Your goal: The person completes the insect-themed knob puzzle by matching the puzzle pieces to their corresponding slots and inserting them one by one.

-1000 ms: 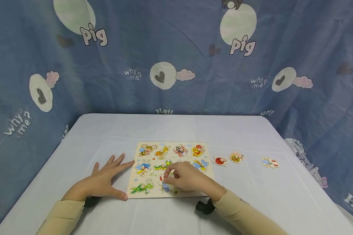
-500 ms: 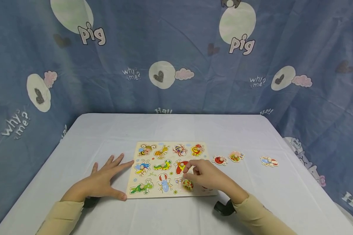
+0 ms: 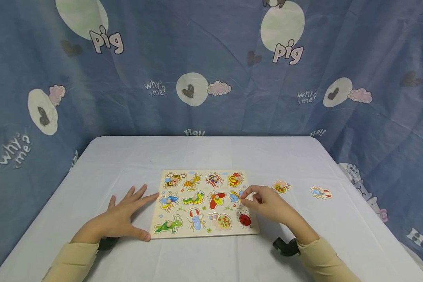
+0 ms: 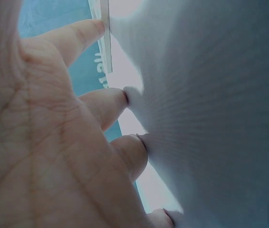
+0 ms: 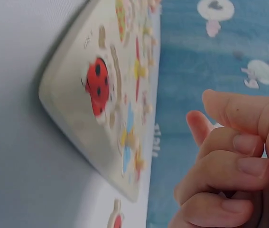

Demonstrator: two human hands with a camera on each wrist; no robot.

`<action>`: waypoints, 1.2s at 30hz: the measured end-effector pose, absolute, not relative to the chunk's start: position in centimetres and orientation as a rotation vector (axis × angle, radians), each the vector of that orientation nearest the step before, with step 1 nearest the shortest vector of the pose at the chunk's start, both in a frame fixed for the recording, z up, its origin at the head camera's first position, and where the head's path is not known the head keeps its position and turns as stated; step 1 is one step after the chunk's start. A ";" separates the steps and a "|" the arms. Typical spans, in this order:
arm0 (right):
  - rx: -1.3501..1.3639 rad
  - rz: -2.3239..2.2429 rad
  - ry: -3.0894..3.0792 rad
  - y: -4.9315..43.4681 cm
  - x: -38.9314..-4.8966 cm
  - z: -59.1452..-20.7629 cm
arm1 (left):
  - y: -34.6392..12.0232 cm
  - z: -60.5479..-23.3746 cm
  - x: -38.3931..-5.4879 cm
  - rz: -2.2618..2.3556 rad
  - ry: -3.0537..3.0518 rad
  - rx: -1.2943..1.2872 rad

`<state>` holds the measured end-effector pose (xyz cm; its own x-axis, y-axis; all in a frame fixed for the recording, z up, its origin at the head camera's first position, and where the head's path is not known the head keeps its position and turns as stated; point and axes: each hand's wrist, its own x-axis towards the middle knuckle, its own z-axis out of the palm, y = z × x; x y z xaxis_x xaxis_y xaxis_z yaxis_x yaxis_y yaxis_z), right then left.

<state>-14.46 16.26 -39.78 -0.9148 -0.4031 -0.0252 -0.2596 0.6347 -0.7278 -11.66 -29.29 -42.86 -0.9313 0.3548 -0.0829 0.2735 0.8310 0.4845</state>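
My left hand (image 3: 121,217) lies spread at the left side of the wooden insect puzzle board (image 3: 178,234), thumb and index fingertip at its edge. In the left wrist view, a fingertip meets the edge of the board (image 4: 106,40). Over the board's right edge hangs my right hand (image 3: 271,203), thumb and index finger apart, other fingers curled, holding nothing. Several knobbed insect pieces sit in the board. The stag beetle (image 3: 196,220), snail (image 3: 223,221) and ladybug (image 3: 244,219) places in the front row show no knobs.
Right of the board lie a loose snail piece (image 3: 281,187) and a stag beetle piece (image 3: 321,192). A red piece (image 5: 117,221) shows beside the board in the right wrist view, hidden by my hand in the head view. A blue printed curtain (image 3: 211,51) hangs behind the white table (image 3: 134,156).
My right hand has moved right across the board, from the stag beetle place to the right edge, uncovering the front row. My left hand has stayed at the board's left side.
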 end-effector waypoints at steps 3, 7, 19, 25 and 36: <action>-0.491 -1.155 2.680 17.0 -14.7 -39.7 | -29.4 -42.8 -11.6 0.716 2.842 0.496; -0.463 -1.176 2.695 17.9 -15.1 -39.5 | -29.3 -42.8 -11.6 0.716 2.842 0.497; -0.299 -1.221 2.753 21.9 -16.3 -39.0 | -29.2 -42.8 -11.7 0.703 2.844 0.470; -0.207 -1.315 2.782 24.7 -16.4 -38.8 | -29.2 -42.8 -11.7 0.719 2.831 0.472; 0.036 -1.380 2.825 28.9 -16.5 -38.5 | -29.2 -43.1 -11.8 0.700 2.834 0.477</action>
